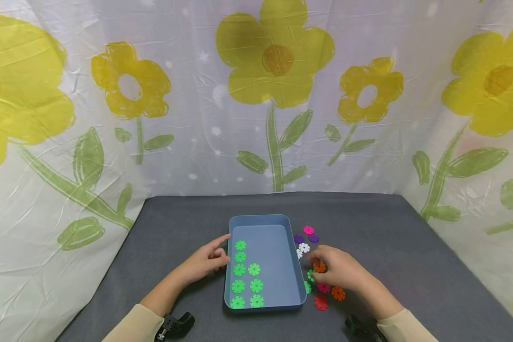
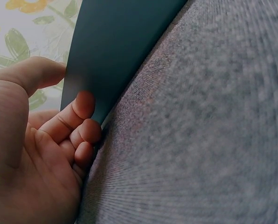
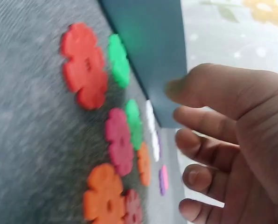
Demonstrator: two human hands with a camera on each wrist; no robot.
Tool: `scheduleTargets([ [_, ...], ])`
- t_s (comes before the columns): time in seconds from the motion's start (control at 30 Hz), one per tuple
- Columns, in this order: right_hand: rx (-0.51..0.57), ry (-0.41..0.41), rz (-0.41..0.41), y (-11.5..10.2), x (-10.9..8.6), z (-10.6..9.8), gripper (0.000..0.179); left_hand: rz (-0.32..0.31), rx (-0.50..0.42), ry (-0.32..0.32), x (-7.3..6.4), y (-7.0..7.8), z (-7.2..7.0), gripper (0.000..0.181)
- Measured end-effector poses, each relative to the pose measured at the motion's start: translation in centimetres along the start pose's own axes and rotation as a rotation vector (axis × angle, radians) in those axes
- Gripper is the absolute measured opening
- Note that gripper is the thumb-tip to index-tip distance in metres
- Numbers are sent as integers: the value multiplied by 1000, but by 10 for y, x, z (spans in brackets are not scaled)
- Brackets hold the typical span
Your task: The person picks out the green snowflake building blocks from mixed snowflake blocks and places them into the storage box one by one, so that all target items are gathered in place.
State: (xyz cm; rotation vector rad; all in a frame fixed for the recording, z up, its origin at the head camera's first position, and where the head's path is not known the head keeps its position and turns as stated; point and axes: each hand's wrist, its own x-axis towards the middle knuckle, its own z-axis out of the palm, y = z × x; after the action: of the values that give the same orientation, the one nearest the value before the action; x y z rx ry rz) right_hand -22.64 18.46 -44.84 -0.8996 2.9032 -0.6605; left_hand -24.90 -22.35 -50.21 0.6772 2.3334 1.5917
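A blue tray (image 1: 278, 266) lies on the table. Inside it, several green flower discs (image 1: 239, 270) form two columns at the left. My left hand (image 1: 207, 257) rests at the tray's left side; its thumb and index finger touch the rim, the other fingers loosely bent by the outer wall (image 2: 115, 42). Over the loose discs right of the tray hovers my right hand (image 1: 339, 268). Thumb and fingertips stand apart with nothing between them in the right wrist view. Below and beside it lie green discs (image 3: 119, 60), a red disc (image 3: 85, 65) and an orange disc (image 3: 104, 196).
White discs (image 1: 303, 247), purple discs (image 1: 313, 238) and a pink disc (image 1: 308, 230) lie along the tray's right side, farther back. A grey cloth (image 1: 188, 213) covers the table. A flower-printed curtain (image 1: 188, 95) hangs behind.
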Motion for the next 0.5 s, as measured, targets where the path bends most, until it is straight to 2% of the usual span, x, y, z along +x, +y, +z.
scheduleTargets([
  [0.2, -40, -55, 23, 8, -3, 4, 33, 7, -8, -2, -1, 1, 0, 72],
  [0.5, -70, -14, 23, 13, -3, 12, 22, 7, -19, -8, -1, 2, 0, 72],
])
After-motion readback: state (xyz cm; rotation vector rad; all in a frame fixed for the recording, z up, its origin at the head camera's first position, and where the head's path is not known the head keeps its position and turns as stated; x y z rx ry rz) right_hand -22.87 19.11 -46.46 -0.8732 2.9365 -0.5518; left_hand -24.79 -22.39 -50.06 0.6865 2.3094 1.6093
